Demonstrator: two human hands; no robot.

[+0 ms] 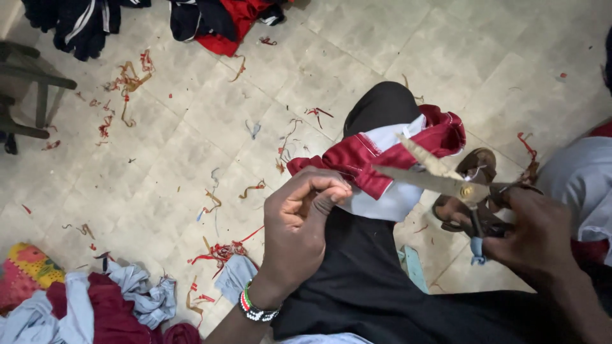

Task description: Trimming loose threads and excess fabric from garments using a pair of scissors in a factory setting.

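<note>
Maroon-and-white cloth (pixel 389 162) was pinched between fingertips of the left hand (pixel 299 223), while open-bladed scissors (pixel 440 181) were clamped in the right hand (pixel 532 232) just beside it.

Pale square-tiled stone floor (pixel 191 127), pretty scuffed, littered with red and orange thread scraps (pixel 127 79) around ten o'clock. Dark metal chair legs (pixel 29 83) sit at nine o'clock. Soft, even light, no hard shadows anywhere.

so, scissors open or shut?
Open. The scissors in the right hand show two blades spread apart in a V, tips pointing toward the red-and-white cloth on the knee.
</note>
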